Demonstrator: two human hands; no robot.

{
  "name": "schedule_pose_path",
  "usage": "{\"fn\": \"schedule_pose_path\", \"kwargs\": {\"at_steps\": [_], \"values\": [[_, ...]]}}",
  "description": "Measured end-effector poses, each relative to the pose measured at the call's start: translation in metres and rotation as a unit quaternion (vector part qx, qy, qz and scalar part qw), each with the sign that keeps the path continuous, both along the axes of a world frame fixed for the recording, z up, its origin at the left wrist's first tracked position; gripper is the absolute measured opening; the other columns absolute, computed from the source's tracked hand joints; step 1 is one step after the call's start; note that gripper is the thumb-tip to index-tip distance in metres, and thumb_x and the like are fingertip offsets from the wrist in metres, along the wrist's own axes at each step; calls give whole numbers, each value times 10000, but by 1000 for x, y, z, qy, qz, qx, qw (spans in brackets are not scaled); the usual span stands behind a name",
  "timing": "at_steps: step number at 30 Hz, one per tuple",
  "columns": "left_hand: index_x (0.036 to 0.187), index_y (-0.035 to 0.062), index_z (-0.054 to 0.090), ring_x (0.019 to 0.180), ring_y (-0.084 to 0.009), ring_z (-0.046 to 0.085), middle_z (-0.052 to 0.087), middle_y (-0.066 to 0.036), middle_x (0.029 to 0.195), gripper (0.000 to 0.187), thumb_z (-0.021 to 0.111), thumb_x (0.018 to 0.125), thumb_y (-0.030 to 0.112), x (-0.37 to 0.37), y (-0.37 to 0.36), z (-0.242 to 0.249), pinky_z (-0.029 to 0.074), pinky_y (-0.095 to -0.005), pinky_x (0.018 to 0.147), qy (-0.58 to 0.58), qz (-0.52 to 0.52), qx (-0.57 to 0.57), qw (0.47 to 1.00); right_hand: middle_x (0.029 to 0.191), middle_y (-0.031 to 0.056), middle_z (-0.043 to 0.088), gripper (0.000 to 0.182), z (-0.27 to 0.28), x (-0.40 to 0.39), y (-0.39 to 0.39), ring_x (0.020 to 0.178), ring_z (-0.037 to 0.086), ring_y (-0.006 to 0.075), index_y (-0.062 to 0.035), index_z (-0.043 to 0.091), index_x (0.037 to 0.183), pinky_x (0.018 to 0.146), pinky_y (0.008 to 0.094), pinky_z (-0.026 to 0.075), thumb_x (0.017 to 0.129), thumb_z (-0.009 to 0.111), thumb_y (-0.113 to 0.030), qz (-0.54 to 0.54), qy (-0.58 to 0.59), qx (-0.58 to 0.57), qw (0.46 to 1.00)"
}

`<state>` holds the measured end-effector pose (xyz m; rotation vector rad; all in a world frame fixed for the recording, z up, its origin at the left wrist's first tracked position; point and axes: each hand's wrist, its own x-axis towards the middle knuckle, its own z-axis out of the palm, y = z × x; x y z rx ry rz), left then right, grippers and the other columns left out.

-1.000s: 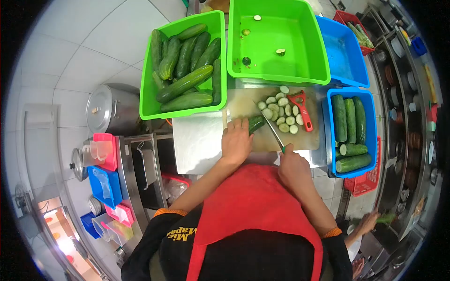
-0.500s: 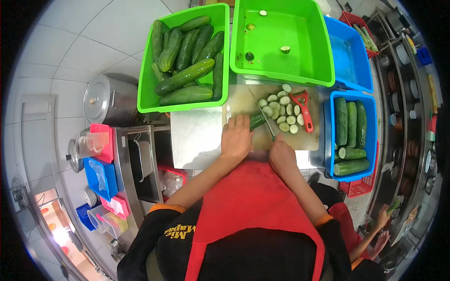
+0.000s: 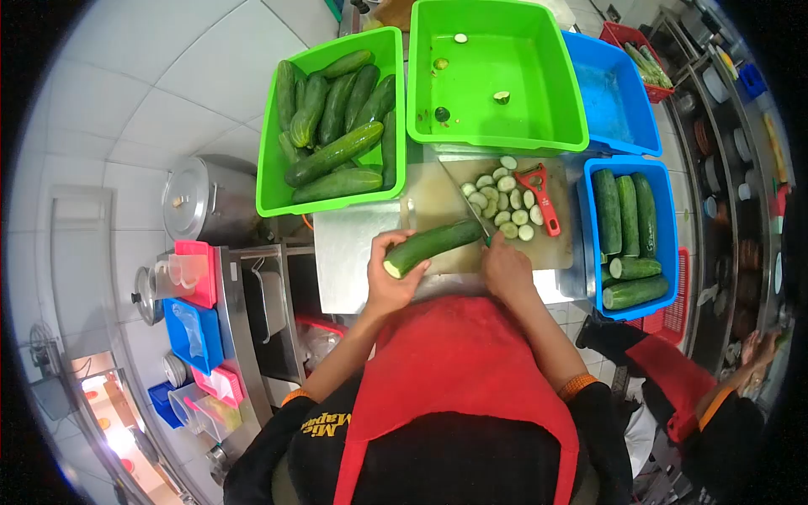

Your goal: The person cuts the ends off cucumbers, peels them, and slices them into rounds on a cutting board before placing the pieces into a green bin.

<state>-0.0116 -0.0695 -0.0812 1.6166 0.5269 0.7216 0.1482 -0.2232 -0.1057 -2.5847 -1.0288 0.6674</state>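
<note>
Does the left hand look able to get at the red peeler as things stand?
Probably not easily: the left hand holds a long cucumber, and the knife in the right hand and the slices lie between it and the red peeler.

Big white tiles line the wall on one side, their joints running dark between them. A lidded metal pot stands by the metal desk, above a steel rack stacked with pink and blue tubs. Down in the corner, a bright light glows through an opening with orange round shapes inside. Opposite, tall metal shelves hold bowls and dishes, over a floor of pale tiles.
</note>
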Motion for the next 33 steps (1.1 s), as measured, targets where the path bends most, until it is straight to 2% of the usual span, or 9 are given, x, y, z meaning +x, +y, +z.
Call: {"fn": "schedule_pose_path", "kwargs": {"at_steps": [4,6,7,9,13,14,21,28,33], "values": [[1117,51,535,1090,-215,599,633,-116,1129,439,809,776,15,-19,9,-17,465,-391,973,112,29,-7,993,811,279,688,294,3,-1,0,781,693,459,49,458,1083,719,537,551,986,513,-223,6,11,9,1000],[1130,61,558,1041,-272,597,638,-117,1070,500,856,736,136,-18,19,-13,432,-443,916,292,-1,306,906,802,281,687,277,2,0,0,781,692,464,39,455,1071,719,536,551,986,515,-218,3,13,18,1000],[1130,61,558,1041,-272,597,638,-117,1070,500,856,736,136,-14,20,-13,432,-443,916,292,-1,303,907,802,281,687,277,0,-1,-1,781,692,464,39,455,1071,719,536,551,986,515,-218,4,13,15,1000],[1131,78,573,1024,-323,565,618,-125,1050,544,862,696,230,3,20,-9,390,-459,876,334,-49,396,854,790,283,684,267,-6,0,0,776,690,466,35,457,1066,718,537,550,987,513,-214,-1,14,10,1000],[1291,54,538,1056,-312,559,603,-119,1125,603,771,788,292,42,-4,2,415,-460,881,325,-116,490,801,785,282,683,268,0,-1,0,764,689,463,33,453,1069,716,539,548,989,509,-217,-10,17,14,1000],[1351,47,508,1047,-312,561,595,-122,1127,617,728,830,294,48,-7,-8,422,-452,883,357,-136,476,792,784,284,682,270,10,-1,-2,763,688,465,29,452,1073,716,543,546,991,506,-222,-4,10,3,1000],[1293,19,531,1064,-315,568,604,-148,1107,565,731,824,262,64,-18,-2,437,-455,892,461,-138,454,750,757,298,668,258,65,-14,-41,728,672,492,9,428,1058,673,577,533,999,492,-234,-10,40,-28,999],[1276,10,537,1092,-317,570,609,-156,1124,535,715,832,251,70,-16,1,438,-469,910,483,-150,458,731,755,300,663,260,57,-11,-35,750,668,492,36,430,1066,670,561,530,1003,485,-211,-15,79,-62,995],[1233,37,565,1055,-293,572,610,-123,1086,480,685,786,160,71,-19,-13,420,-435,886,466,-123,494,724,784,284,684,178,-5,-3,-7,782,697,458,29,475,1020,706,540,557,952,484,-135,8,29,11,999]]}}
